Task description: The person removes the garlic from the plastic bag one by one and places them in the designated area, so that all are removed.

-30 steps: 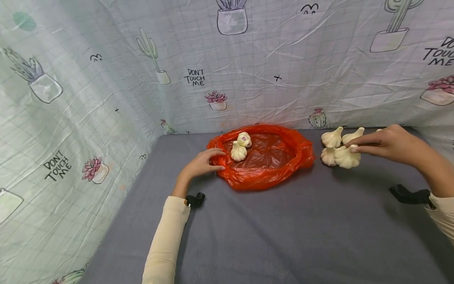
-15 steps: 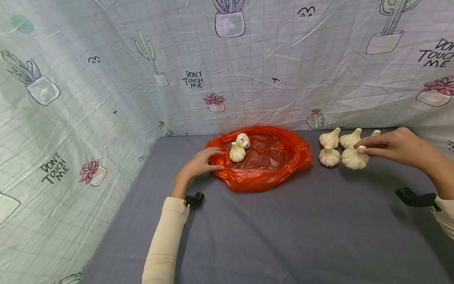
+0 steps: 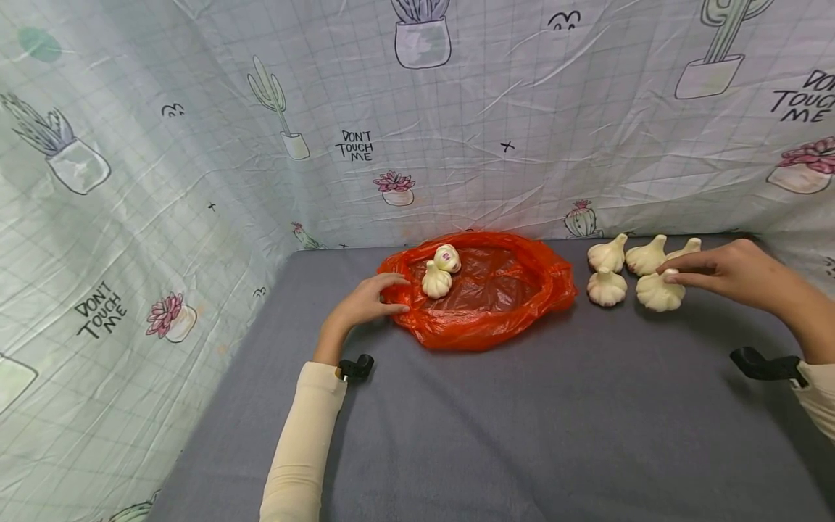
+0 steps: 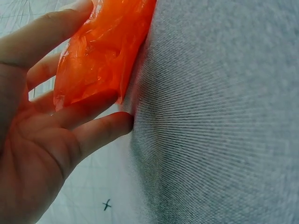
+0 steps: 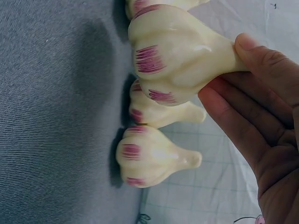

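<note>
My right hand (image 3: 733,272) pinches a garlic bulb (image 3: 660,291) by its stem between thumb and fingers. In the right wrist view this garlic bulb (image 5: 173,56) has purple streaks and hangs just off the cloth, its shadow apart from it. Several other garlic bulbs (image 3: 607,287) sit upright close behind and to the left of it. An orange-red plastic bag (image 3: 476,337) lies wide open mid-table, with two garlic bulbs (image 3: 436,280) at its inner left side. My left hand (image 3: 365,299) holds the bag's left end between thumb and fingers; the bag hides some fingertips in the left wrist view.
A grey cloth (image 3: 496,435) covers the table. Behind and to the left hangs a printed curtain (image 3: 457,109) with cactus drawings, close behind the bag and the bulbs.
My right hand has moved right with its garlic bulb, away from the bulb on its left. The left hand stays on the bag. The view has shifted slightly.
</note>
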Demonstrator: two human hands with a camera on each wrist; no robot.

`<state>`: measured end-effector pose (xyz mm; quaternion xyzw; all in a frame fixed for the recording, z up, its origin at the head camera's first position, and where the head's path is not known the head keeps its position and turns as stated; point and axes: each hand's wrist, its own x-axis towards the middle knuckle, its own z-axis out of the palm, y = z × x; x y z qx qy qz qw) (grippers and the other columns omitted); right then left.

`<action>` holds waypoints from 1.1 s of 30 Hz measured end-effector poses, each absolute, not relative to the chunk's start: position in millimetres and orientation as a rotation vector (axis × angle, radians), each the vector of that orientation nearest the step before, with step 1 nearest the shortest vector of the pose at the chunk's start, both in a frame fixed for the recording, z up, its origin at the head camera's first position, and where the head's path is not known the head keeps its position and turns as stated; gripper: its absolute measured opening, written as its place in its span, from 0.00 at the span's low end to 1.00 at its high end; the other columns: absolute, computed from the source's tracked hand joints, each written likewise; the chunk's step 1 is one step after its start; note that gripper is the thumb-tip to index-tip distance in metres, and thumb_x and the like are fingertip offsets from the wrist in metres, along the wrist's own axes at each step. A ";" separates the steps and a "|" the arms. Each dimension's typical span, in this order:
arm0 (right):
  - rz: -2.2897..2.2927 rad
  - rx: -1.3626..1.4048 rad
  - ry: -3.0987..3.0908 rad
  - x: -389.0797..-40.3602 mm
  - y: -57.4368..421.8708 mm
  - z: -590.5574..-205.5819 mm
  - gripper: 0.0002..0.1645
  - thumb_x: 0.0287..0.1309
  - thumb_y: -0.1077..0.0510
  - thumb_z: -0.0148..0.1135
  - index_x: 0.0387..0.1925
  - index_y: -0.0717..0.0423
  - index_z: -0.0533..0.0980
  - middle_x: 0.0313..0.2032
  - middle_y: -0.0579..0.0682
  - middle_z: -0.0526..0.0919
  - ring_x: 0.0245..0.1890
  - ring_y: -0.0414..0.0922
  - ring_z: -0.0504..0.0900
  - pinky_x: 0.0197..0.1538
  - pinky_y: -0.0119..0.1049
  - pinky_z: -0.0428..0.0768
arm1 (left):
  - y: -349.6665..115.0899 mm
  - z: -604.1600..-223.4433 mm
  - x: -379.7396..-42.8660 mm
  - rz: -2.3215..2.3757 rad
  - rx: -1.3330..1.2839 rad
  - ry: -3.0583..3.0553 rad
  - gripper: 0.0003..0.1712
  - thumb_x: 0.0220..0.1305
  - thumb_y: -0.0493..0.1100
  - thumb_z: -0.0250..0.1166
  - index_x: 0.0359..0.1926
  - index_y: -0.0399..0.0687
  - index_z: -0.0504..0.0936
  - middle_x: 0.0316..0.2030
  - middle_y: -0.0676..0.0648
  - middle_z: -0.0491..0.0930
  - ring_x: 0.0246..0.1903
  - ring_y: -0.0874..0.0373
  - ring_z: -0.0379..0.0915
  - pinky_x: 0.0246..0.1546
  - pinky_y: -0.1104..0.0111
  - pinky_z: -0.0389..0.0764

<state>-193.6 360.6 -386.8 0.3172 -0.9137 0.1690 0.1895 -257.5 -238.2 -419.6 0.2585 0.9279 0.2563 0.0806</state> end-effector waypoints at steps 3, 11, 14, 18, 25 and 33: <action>0.453 0.873 -2.604 -195.7 362.6 -390.7 0.11 0.49 0.61 0.77 0.38 0.55 0.89 0.26 0.41 0.87 0.19 0.25 0.64 0.24 0.24 0.63 | -238.1 -419.7 -257.7 0.785 0.759 2.767 0.32 0.63 0.51 0.73 0.64 0.45 0.79 0.66 0.44 0.75 0.69 0.46 0.65 0.72 0.50 0.63; 0.429 0.831 -2.671 -203.2 363.5 -402.9 0.10 0.52 0.60 0.76 0.39 0.55 0.89 0.26 0.43 0.87 0.17 0.26 0.60 0.23 0.27 0.61 | -241.3 -419.8 -258.2 0.788 0.724 2.764 0.31 0.63 0.51 0.73 0.65 0.47 0.79 0.66 0.45 0.74 0.70 0.47 0.64 0.72 0.50 0.63; 0.408 0.830 -2.677 -204.6 364.5 -406.2 0.10 0.54 0.59 0.75 0.39 0.56 0.89 0.26 0.44 0.88 0.17 0.26 0.59 0.23 0.29 0.62 | -241.4 -419.7 -258.4 0.781 0.712 2.761 0.32 0.64 0.52 0.73 0.65 0.48 0.78 0.67 0.45 0.74 0.70 0.46 0.63 0.72 0.49 0.62; 0.412 0.811 -2.694 -206.1 365.5 -409.0 0.11 0.54 0.59 0.75 0.40 0.56 0.89 0.28 0.47 0.88 0.17 0.27 0.61 0.23 0.30 0.64 | -240.6 -418.7 -257.7 0.786 0.718 2.749 0.32 0.63 0.53 0.73 0.65 0.48 0.78 0.67 0.45 0.73 0.71 0.46 0.63 0.72 0.48 0.62; 0.425 0.800 -2.687 -208.8 365.1 -407.2 0.10 0.53 0.60 0.75 0.39 0.56 0.89 0.28 0.46 0.88 0.19 0.27 0.64 0.24 0.30 0.65 | -238.2 -420.3 -260.0 0.772 0.732 2.755 0.31 0.63 0.52 0.73 0.64 0.47 0.79 0.67 0.45 0.74 0.70 0.46 0.63 0.72 0.50 0.62; 0.483 0.799 -2.696 -214.5 361.4 -406.0 0.11 0.52 0.61 0.76 0.40 0.55 0.89 0.29 0.45 0.89 0.22 0.26 0.69 0.26 0.28 0.69 | -237.9 -420.9 -259.1 0.749 0.735 2.755 0.32 0.63 0.52 0.73 0.65 0.46 0.78 0.67 0.43 0.73 0.70 0.45 0.63 0.72 0.49 0.62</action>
